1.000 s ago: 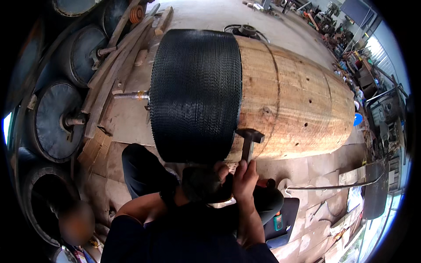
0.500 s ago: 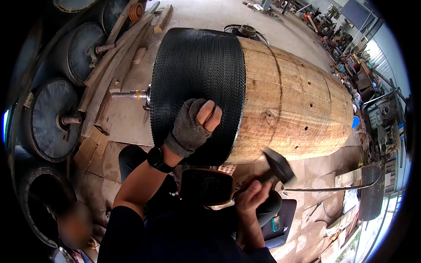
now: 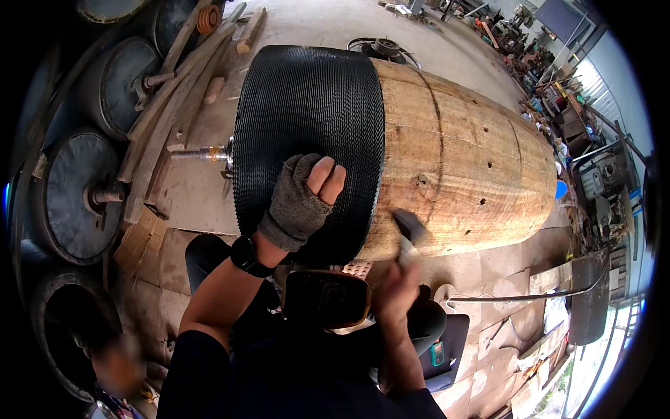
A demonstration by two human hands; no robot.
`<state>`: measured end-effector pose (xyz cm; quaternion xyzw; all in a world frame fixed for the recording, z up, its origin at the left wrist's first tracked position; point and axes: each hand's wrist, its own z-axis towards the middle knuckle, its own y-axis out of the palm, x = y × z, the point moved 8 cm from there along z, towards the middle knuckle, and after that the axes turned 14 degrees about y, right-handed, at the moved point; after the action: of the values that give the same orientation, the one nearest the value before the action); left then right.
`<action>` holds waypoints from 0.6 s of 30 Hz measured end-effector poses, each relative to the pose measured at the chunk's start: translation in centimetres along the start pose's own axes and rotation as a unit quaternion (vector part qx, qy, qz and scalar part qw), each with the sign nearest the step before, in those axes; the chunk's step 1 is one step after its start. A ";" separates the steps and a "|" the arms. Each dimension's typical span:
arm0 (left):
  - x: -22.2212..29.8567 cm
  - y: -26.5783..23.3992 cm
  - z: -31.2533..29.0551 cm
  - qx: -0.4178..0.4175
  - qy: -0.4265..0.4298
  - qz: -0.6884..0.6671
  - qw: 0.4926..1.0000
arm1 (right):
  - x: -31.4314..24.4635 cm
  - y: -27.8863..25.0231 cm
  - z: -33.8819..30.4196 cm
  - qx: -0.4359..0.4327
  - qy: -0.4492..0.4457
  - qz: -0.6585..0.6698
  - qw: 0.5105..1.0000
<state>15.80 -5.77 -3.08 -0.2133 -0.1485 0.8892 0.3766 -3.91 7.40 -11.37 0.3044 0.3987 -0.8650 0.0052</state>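
A large wooden drum (image 3: 467,153) lies on its side before me. Its left part is wrapped in a black band of fine ridged rows (image 3: 307,105). My left hand (image 3: 303,199), in a grey fingerless glove, is closed in a fist against the black band; what its fingers hold, if anything, is hidden. My right hand (image 3: 396,290), smeared by motion, grips a hammer (image 3: 409,227). The blurred hammer head is raised at the drum's near side, over bare wood just right of the band's edge. Whether it touches the wood I cannot tell.
A dark, rounded container (image 3: 326,299) sits between my arms. A metal shaft (image 3: 199,152) sticks out of the drum's left end. Several dark metal rollers (image 3: 80,192) and long timbers (image 3: 164,119) line the left. A thin rod (image 3: 516,299) extends at right. Clutter lies along the far-right wall.
My right hand has swung the hammer up and leftward, from below the drum to its near side. My left hand stays closed on the black band. The view has shifted slightly.
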 end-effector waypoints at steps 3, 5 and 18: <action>-0.1 0.2 -0.1 0.022 -0.004 -0.004 1.000 | 2.4 2.1 -0.6 -0.133 0.108 0.099 0.980; 0.0 0.4 -0.3 0.023 -0.005 -0.004 1.000 | 0.5 -0.3 -0.8 -0.103 0.092 0.203 0.969; -1.2 0.1 1.4 -0.031 -0.009 0.011 0.999 | -0.8 -2.4 0.4 -0.046 -0.016 0.269 0.962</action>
<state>15.78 -6.89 -1.61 -0.2182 -0.1774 0.8900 0.3590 -4.04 8.62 -9.10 0.3865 0.3412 -0.8170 0.2584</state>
